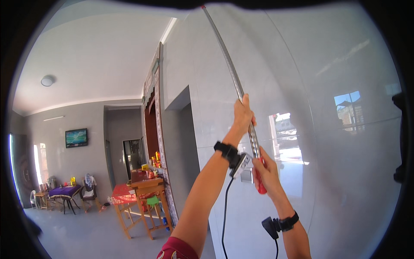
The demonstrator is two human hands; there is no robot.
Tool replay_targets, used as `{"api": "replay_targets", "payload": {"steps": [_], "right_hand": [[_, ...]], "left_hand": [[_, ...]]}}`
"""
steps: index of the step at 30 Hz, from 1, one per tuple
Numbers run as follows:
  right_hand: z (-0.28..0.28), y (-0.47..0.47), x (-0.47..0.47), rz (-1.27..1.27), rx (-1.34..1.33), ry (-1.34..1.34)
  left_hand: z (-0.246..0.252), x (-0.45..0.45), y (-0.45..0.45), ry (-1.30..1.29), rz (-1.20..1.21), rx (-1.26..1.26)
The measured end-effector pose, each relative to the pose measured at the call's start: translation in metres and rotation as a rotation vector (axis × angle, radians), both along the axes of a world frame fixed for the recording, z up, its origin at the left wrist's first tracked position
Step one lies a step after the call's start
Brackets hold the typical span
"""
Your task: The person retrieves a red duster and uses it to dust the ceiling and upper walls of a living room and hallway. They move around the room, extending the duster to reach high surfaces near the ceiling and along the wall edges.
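Observation:
A long silvery metal pole (228,58) with a red grip at its lower end slants up and to the left along a glossy tiled wall (349,155). My left hand (245,114) is closed around the pole's middle part. Lower down, my right hand (266,171) holds the pole at the red grip (262,186). Both wrists bear black straps with small devices and black cables. The pole's far end, with a red tip, reaches the top rim of the picture; what it touches there cannot be told.
Left of the wall are a doorway (181,136) and a tall wooden table (148,184) beside a red-covered table (120,195). Farther back stand a purple-covered table (64,191) and a chair (89,193). A television (76,138) hangs on the far wall, and a round lamp (47,81) is overhead.

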State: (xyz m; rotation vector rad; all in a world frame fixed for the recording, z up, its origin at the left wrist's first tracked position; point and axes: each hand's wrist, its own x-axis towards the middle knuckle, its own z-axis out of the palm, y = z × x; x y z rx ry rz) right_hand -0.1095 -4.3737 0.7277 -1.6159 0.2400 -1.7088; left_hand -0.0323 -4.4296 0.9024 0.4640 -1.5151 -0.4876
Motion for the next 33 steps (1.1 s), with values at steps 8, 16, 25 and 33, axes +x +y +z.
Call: {"api": "replay_targets", "payload": {"steps": [8, 16, 25, 33], "right_hand": [[-0.242, 0.072, -0.025, -0.213, 0.032, 0.093], [-0.506, 0.218, -0.064, -0.526, 0.436, 0.469], [-0.699, 0.344, -0.161, -0.989, 0.446, 0.889], [-0.829, 0.462, -0.189, -1.42, 0.146, 1.149]], "left_hand": [[-0.247, -0.006, 0.077, -0.046, -0.298, 0.259], [-0.212, 0.022, 0.113, 0.001, -0.406, 0.345], [-0.247, 0.045, 0.18, 0.102, -0.433, 0.334], [-0.398, 0.124, 0.292, 0.31, -0.284, 0.639]]}}
